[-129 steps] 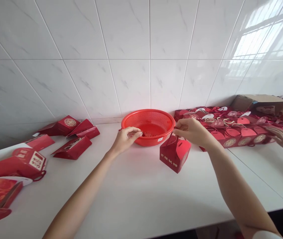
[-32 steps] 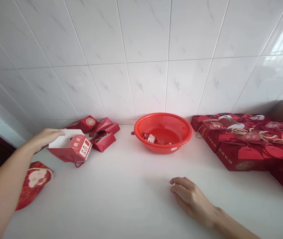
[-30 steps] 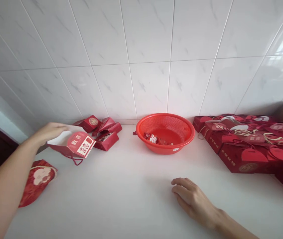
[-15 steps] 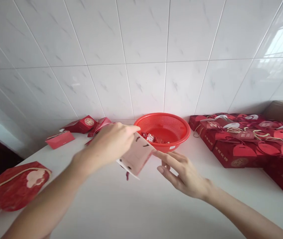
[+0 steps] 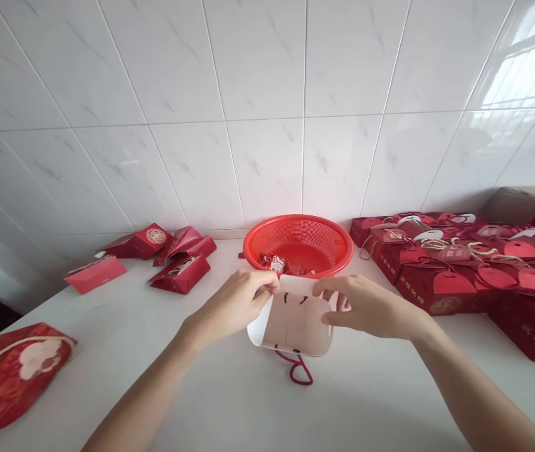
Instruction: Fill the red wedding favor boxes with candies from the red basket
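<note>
An opened paper box (image 5: pixel 295 323), its pale inside facing up, is held between my two hands in front of the basket. My left hand (image 5: pixel 243 298) pinches its upper left edge. On the upper right side, my right hand (image 5: pixel 359 304) grips the box with thumb and fingers. A dark red cord (image 5: pixel 301 375) loops out below the box onto the table. Just behind stands a red mesh basket (image 5: pixel 328 242) with some wrapped candies (image 5: pixel 274 262) inside.
Several red boxes (image 5: pixel 455 289) with cords crowd the right side. Folded red boxes (image 5: pixel 180 273) and a pinkish-red one (image 5: pixel 95 274) lie at the left. A red bag (image 5: pixel 17 376) rests at the near left of the white table (image 5: pixel 192 408). Behind is a tiled wall.
The box has turned and its inside has opened out wider. My right hand has closed on its right side. The view has shifted slightly, showing more folded boxes on the left.
</note>
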`<state>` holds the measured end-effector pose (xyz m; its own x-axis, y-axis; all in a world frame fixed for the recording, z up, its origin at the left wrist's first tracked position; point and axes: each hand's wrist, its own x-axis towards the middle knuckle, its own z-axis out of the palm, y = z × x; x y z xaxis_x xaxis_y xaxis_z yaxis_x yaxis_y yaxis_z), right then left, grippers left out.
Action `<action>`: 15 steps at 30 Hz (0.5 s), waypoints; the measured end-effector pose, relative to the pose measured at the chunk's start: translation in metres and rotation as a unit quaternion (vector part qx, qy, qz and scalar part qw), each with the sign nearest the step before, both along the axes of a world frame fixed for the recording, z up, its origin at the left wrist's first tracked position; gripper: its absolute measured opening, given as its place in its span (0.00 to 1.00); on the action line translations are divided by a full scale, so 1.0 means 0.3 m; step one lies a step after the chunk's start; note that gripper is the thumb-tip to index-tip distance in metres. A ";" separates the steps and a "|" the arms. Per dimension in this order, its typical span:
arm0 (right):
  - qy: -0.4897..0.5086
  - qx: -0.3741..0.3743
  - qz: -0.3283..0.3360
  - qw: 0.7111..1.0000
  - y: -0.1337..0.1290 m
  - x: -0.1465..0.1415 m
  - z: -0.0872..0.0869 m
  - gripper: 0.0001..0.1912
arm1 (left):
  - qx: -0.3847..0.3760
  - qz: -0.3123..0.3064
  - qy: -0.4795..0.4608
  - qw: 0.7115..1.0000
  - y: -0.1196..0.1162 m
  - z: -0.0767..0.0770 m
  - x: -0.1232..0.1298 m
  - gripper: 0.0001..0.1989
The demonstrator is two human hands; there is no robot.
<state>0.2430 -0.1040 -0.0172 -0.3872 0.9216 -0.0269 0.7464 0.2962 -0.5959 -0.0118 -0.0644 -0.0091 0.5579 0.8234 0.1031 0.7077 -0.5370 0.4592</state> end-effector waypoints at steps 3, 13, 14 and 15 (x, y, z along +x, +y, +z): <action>-0.012 -0.058 0.014 0.998 0.024 0.024 -0.006 0.18 | -0.060 -0.031 0.035 0.997 0.019 -0.014 -0.008 0.16; 0.056 -0.096 0.105 0.988 0.110 0.077 -0.034 0.14 | -0.211 -0.131 0.084 0.965 0.101 -0.015 -0.051 0.15; 0.080 -0.070 0.117 0.987 0.116 0.085 -0.034 0.13 | -0.211 -0.142 0.063 0.965 0.102 -0.008 -0.061 0.14; 0.107 -0.040 0.121 0.986 0.122 0.092 -0.032 0.14 | -0.208 -0.151 0.039 0.966 0.103 0.000 -0.071 0.14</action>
